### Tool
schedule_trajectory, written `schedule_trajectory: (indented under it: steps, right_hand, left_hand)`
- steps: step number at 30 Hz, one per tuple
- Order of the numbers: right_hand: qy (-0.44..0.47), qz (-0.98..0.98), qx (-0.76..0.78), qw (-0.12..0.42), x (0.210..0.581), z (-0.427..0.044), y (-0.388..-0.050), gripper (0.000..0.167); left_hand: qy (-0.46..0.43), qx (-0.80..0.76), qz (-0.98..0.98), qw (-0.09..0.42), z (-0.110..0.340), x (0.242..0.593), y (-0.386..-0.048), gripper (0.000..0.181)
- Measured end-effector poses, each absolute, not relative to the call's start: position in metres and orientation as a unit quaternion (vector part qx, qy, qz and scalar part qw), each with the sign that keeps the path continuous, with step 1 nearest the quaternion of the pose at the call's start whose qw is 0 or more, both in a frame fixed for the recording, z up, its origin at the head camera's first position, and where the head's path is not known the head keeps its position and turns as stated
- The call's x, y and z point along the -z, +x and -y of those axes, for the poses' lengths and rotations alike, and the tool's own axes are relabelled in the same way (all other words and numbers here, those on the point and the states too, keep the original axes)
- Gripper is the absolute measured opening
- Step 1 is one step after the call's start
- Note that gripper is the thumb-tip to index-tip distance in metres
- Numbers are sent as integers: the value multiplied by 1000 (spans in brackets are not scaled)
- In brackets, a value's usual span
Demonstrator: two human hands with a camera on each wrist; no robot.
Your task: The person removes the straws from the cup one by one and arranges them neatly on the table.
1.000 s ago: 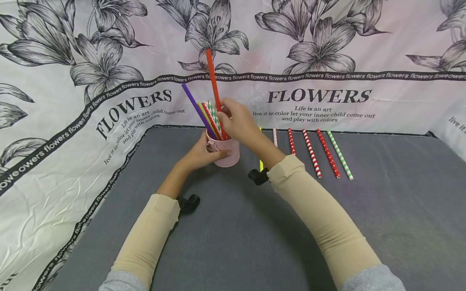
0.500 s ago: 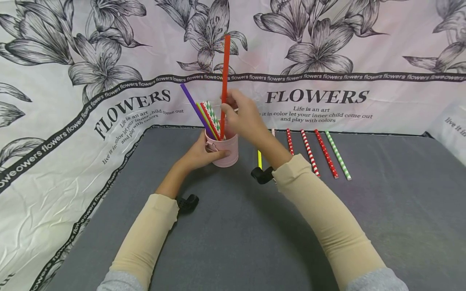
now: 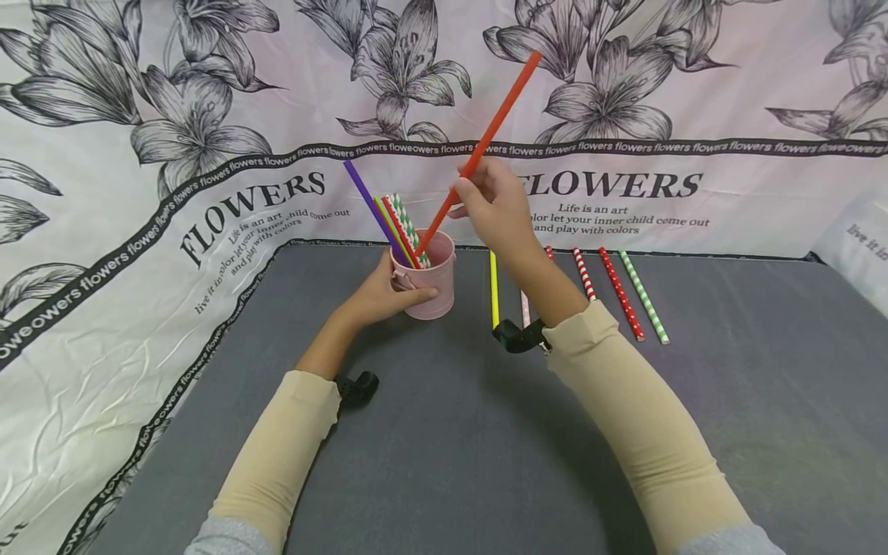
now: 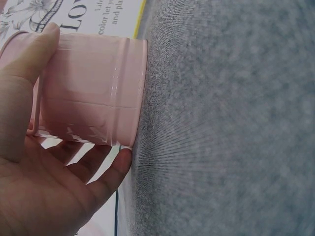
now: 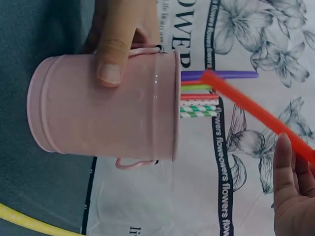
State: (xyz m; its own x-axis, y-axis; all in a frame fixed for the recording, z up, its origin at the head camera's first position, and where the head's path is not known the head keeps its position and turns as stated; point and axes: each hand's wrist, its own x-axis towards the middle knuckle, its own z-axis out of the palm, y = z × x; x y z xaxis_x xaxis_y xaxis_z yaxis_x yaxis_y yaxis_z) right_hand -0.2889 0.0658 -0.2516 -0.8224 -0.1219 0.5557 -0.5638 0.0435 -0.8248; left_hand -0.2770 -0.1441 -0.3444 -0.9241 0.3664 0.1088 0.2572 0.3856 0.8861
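Observation:
My left hand (image 3: 378, 297) grips a small pink metal bucket (image 4: 83, 83), its thumb across the near side and its fingers behind. The bucket stands upright on the grey table. Leaning left inside it are a purple straw (image 3: 366, 191) and several green, red and patterned straws (image 3: 398, 223). My right hand (image 3: 499, 204) pinches an orange-red straw (image 3: 496, 119) between thumb and fingers, up and to the right of the bucket. That straw slants, its top to the right. In the right wrist view its lower end (image 5: 211, 79) shows just beyond the bucket's rim, near the other straws.
To the right, a yellow straw (image 3: 494, 289), a red-and-white striped straw (image 3: 583, 271), a red dotted straw (image 3: 622, 293) and a green striped straw (image 3: 645, 297) lie in a row, some partly hidden by my right arm. A flower-printed sheet (image 3: 277, 92) hangs behind.
My right hand has moved up and to the right, drawing the orange-red straw upward out of the bucket and tilting it from left-leaning to right-leaning. The left hand and bucket stay put.

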Motion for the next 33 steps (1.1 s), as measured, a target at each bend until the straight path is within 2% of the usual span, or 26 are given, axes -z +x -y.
schedule_trajectory:
  steps: [5,12,23,33]
  right_hand:
    - [203,700,-664,164,257,-79,-291,28]
    - [175,719,-650,171,263,-90,-291,34]
    - [139,719,-672,110,273,-114,-283,34]
    - [79,724,-684,48,283,-146,-279,31]
  left_hand:
    - [194,-521,-831,31,149,369,-295,98]
    - [190,-518,-833,33,150,369,-294,101]
    - [182,-527,-829,49,150,367,-293,104]
    - [205,-525,-826,34,149,367,-296,102]
